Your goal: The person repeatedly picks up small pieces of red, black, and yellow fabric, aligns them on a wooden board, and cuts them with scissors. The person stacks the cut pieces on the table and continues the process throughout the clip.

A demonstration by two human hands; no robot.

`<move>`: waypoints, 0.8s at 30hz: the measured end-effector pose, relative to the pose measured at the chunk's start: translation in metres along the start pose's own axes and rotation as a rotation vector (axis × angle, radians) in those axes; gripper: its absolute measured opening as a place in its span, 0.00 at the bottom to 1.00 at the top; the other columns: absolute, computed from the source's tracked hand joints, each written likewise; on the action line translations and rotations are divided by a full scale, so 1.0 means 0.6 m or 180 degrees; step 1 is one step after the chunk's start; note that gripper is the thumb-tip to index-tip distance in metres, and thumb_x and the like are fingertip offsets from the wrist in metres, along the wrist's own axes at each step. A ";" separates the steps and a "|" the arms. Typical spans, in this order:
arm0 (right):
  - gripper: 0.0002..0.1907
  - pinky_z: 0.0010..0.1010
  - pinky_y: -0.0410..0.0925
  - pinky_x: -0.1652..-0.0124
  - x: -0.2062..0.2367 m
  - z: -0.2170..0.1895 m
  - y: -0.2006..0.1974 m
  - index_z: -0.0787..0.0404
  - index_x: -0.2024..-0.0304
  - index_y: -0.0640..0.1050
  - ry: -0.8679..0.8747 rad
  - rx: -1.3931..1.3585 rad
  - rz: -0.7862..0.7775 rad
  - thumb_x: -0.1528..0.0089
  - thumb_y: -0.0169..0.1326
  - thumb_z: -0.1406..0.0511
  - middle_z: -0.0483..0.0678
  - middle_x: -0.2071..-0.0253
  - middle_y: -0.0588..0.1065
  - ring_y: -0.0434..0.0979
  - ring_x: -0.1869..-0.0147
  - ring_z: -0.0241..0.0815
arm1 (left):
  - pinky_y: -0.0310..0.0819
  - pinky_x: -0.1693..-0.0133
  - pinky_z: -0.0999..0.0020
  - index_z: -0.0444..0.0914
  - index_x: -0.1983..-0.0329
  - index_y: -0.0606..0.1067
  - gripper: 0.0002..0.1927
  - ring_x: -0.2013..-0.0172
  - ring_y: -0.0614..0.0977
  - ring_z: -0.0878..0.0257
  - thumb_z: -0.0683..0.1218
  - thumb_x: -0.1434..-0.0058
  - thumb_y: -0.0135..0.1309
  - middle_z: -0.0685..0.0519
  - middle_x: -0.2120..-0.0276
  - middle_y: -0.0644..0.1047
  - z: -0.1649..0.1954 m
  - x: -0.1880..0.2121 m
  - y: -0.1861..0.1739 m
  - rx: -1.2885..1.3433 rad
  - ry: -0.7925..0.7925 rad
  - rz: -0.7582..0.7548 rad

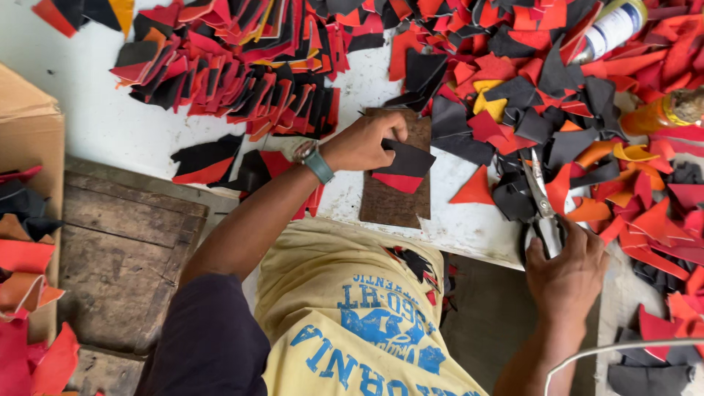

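Black-and-red piece (402, 167), probably thin and floppy, lies pinched under the left hand (363, 143); at four o'clock, the right hand (565, 268) clasps scissors (541, 198).

A cardboard box (29, 139) stands at the left edge above a worn wooden crate (121, 257), stacked red-and-black pieces (235, 66) fill the upper middle, and a white spray can (612, 28) lies upper right beside an orange bottle (664, 114).
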State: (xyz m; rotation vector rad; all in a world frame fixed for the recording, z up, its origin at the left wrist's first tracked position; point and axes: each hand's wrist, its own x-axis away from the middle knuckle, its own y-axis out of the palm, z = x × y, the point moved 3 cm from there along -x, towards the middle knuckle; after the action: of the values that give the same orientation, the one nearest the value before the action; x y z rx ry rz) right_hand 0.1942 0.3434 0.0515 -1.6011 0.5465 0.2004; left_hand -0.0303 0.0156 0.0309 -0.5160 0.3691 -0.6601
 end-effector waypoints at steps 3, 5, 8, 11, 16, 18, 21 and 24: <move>0.32 0.50 0.69 0.47 -0.015 0.053 0.024 0.62 0.41 0.77 0.0304 -0.0042 -0.0641 0.45 0.66 0.58 0.62 0.43 0.74 0.75 0.42 0.64 | 0.76 0.51 0.64 0.34 0.41 0.71 0.30 0.50 0.81 0.57 0.36 0.50 0.59 0.47 0.47 0.77 0.029 0.023 0.028 0.0455 0.0311 0.0284; 0.34 0.50 0.69 0.49 -0.024 0.078 0.032 0.63 0.41 0.76 0.0523 -0.0068 -0.0887 0.46 0.67 0.55 0.63 0.45 0.74 0.76 0.44 0.64 | 0.76 0.51 0.66 0.37 0.38 0.71 0.33 0.48 0.81 0.59 0.35 0.51 0.58 0.49 0.47 0.78 0.032 0.036 0.051 0.0595 0.0219 0.0202; 0.34 0.49 0.69 0.48 -0.029 0.095 0.034 0.64 0.44 0.77 0.0781 0.0066 -0.1248 0.47 0.66 0.51 0.62 0.48 0.77 0.77 0.45 0.62 | 0.79 0.50 0.69 0.36 0.46 0.78 0.21 0.52 0.83 0.64 0.36 0.44 0.59 0.51 0.52 0.82 0.020 0.041 0.058 0.0978 0.0195 0.0483; 0.35 0.46 0.70 0.47 -0.038 0.096 0.030 0.65 0.47 0.79 0.0884 0.0305 -0.1592 0.51 0.66 0.51 0.62 0.51 0.79 0.79 0.45 0.60 | 0.77 0.57 0.70 0.34 0.51 0.83 0.13 0.61 0.80 0.67 0.38 0.40 0.63 0.48 0.59 0.83 -0.003 0.036 0.055 0.1549 -0.0268 0.0349; 0.23 0.43 0.71 0.50 -0.045 0.093 -0.006 0.65 0.51 0.79 0.1217 -0.0413 -0.1452 0.46 0.63 0.61 0.58 0.54 0.80 0.79 0.50 0.55 | 0.79 0.57 0.73 0.35 0.58 0.82 0.12 0.61 0.83 0.70 0.40 0.45 0.66 0.54 0.61 0.84 0.014 0.032 0.029 0.1214 0.0068 0.0809; 0.18 0.39 0.71 0.55 -0.031 0.092 -0.023 0.67 0.54 0.77 0.1425 -0.1532 -0.1273 0.45 0.62 0.65 0.57 0.61 0.80 0.80 0.57 0.49 | 0.79 0.56 0.73 0.35 0.59 0.82 0.11 0.60 0.83 0.70 0.40 0.46 0.67 0.55 0.62 0.83 0.031 0.036 0.017 0.1148 0.0235 0.0977; 0.18 0.28 0.71 0.54 0.000 0.051 -0.011 0.60 0.57 0.73 0.0939 -0.4086 -0.0665 0.49 0.60 0.72 0.43 0.61 0.75 0.75 0.56 0.34 | 0.78 0.54 0.72 0.35 0.59 0.82 0.11 0.59 0.81 0.69 0.39 0.45 0.66 0.54 0.61 0.82 0.060 0.033 0.004 0.1333 0.0300 0.0950; 0.11 0.29 0.68 0.62 0.022 -0.006 0.036 0.62 0.64 0.73 0.0772 -0.4397 -0.0850 0.42 0.60 0.65 0.48 0.70 0.74 0.74 0.65 0.39 | 0.76 0.48 0.70 0.35 0.55 0.82 0.12 0.55 0.81 0.66 0.38 0.43 0.62 0.52 0.58 0.81 0.096 0.031 -0.009 0.1351 0.0593 0.0725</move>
State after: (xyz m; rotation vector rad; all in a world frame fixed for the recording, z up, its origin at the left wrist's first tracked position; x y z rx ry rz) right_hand 0.1949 0.3363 0.0271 -3.0485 0.3477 0.1861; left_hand 0.0083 0.0193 0.0779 -0.0063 0.4411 -0.5459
